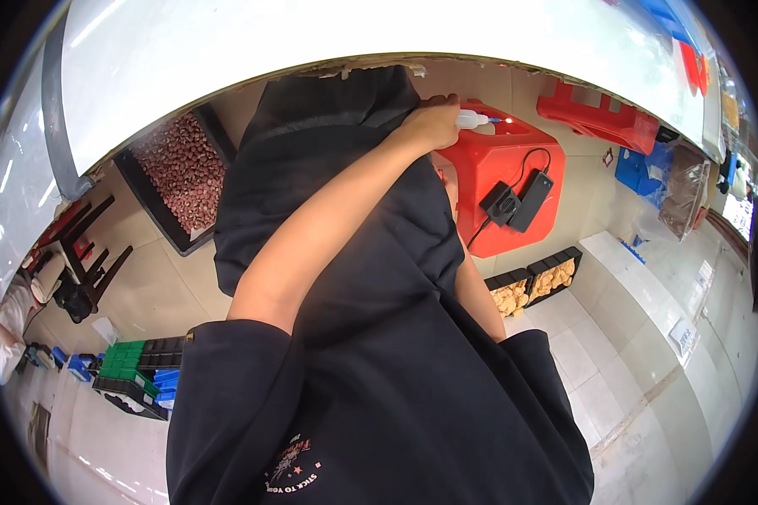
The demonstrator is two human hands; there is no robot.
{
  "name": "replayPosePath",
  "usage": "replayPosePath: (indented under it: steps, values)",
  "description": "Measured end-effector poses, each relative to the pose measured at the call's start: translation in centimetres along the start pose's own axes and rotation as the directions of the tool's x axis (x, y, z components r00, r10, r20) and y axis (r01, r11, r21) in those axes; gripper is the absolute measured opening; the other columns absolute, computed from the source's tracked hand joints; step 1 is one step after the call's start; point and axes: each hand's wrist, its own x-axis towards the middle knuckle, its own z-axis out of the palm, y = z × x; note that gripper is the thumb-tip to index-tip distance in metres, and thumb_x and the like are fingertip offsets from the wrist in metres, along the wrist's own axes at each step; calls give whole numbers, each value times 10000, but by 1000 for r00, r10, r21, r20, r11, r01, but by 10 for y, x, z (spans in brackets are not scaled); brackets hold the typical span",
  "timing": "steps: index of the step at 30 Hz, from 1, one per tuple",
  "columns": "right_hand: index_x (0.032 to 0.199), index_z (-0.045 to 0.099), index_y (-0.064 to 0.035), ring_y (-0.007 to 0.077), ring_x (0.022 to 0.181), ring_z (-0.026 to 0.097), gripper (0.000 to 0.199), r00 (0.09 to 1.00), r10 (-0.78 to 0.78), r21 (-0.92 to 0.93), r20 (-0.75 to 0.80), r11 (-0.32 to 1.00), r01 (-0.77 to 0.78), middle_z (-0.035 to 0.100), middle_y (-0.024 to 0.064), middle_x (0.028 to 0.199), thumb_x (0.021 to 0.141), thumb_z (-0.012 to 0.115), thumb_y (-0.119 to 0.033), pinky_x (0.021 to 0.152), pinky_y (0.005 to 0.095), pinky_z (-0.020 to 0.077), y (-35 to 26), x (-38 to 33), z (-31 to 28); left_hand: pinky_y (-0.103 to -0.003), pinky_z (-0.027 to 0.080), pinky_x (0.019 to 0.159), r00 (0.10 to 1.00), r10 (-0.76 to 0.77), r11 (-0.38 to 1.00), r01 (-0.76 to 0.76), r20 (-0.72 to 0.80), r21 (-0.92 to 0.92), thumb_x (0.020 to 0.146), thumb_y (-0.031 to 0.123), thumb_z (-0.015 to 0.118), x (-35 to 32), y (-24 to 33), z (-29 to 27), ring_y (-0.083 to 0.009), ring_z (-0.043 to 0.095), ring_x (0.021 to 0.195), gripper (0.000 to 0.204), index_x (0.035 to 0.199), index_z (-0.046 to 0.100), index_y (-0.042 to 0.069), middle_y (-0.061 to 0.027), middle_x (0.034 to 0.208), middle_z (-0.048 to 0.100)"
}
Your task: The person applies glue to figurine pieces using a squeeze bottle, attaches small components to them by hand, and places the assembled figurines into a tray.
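Note:
My left hand (434,124) reaches across my body to the right, its fingers closed round a small white squeeze bottle (470,120). A thin blue nozzle on the bottle points right, over the top end of a red plastic stool (480,168). A small bright spot shows by the nozzle's tip. My right hand (450,187) is down beside my right thigh, mostly hidden by my dark clothing and the stool's edge, so its fingers cannot be made out. On the stool lie a black power adapter (531,200) and a black boxy device (500,204) with dark cables.
A white tabletop (312,29) spans the far side. At the left on the floor stands a black tray (156,210) of reddish, bean-like pieces. Black bins (552,278) with tan pieces stand at right. Another red stool (594,114), green crates (122,360) and blue bins (636,171) are around.

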Motion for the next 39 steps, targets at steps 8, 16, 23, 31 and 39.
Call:
replayPosePath:
  steps: [8,16,23,31,39]
  values:
    - [670,554,72,106,537,434,558,981,100,87,163,990,-116,507,80,537,891,534,-439,504,321,387,38,30,11,-416,466,879,1000,-16,999,16,-8,-30,777,117,586,-3,4,-6,-374,569,1037,404,1141,480,-24,-257,1112,564]
    - [597,547,49,87,524,417,569,970,168,167,174,966,-197,476,28,524,872,574,-448,471,311,359,58,39,20,-424,461,867,999,21,998,-22,-27,-53,781,145,614,-1,-1,-4,-374,562,1029,391,1108,484,-26,-245,1084,570]
    - [598,541,61,92,530,424,592,970,190,165,152,963,-215,468,41,517,857,579,-470,477,318,369,57,39,21,-425,450,871,996,34,997,-39,-86,-60,791,157,617,0,-3,2,-371,547,1037,358,1080,490,-11,-230,1079,567]
    - [601,522,80,106,551,417,593,966,203,131,158,966,-224,441,62,512,860,576,-451,499,338,381,65,42,29,-425,449,870,998,20,997,-24,-59,-72,791,154,619,-1,-6,-1,-359,545,1045,343,1073,498,1,-226,1080,564]
    - [614,518,82,112,557,416,560,973,162,172,162,967,-189,438,62,517,867,569,-415,508,343,384,83,50,27,-416,454,874,999,15,998,-17,-35,-66,785,155,622,0,2,-3,-359,552,1037,344,1059,514,-22,-224,1071,571]
